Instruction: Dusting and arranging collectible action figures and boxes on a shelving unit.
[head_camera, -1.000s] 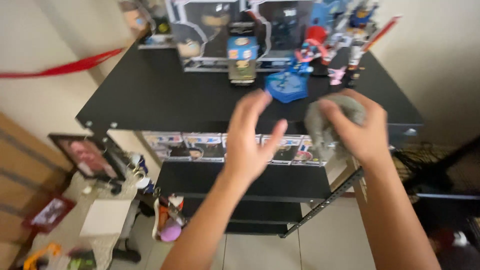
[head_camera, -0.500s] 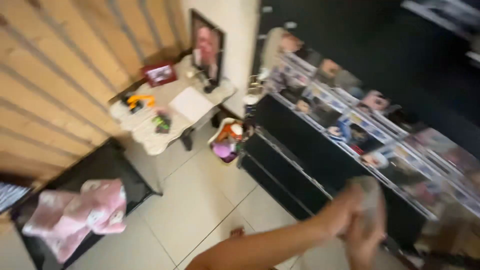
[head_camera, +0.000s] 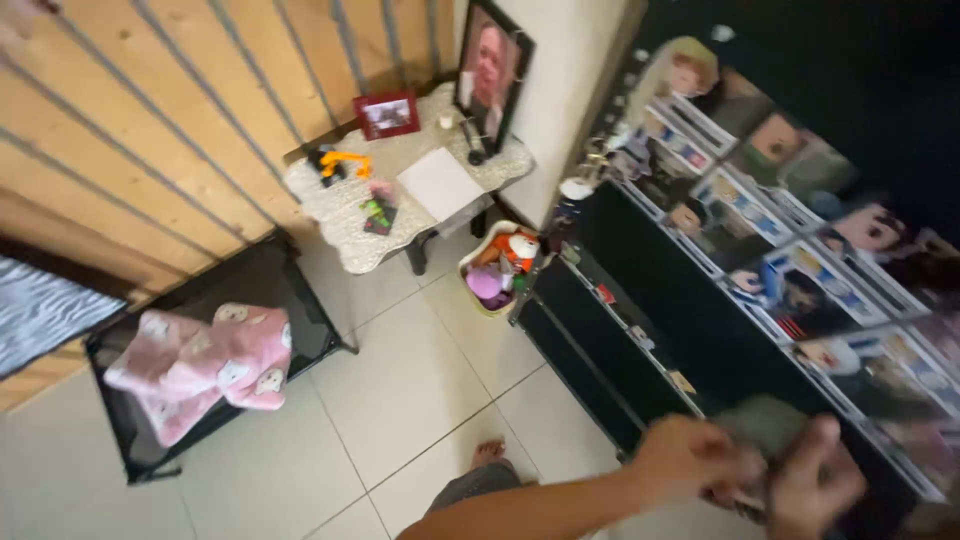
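Down at the lower right, a crumpled grey-green cloth (head_camera: 768, 425) sits bunched between both hands, just in front of the black shelving unit (head_camera: 640, 300). Left hand (head_camera: 685, 460) closes its fingers on the near edge of the cloth; right hand (head_camera: 815, 490) grips it from the other side, thumb raised, the two hands nearly touching. Motion blur hides the finer finger positions. Just above them, a row of boxed big-headed figures (head_camera: 780, 230) lines one shelf. Below, a bare foot (head_camera: 488, 455) rests on the pale tiled floor (head_camera: 400, 390). Further left stand a basket of soft toys (head_camera: 497, 268), a small table with a lace cover (head_camera: 350, 215) bearing framed photographs, and a low black cot (head_camera: 300, 300) holding a pink blanket (head_camera: 200, 365).
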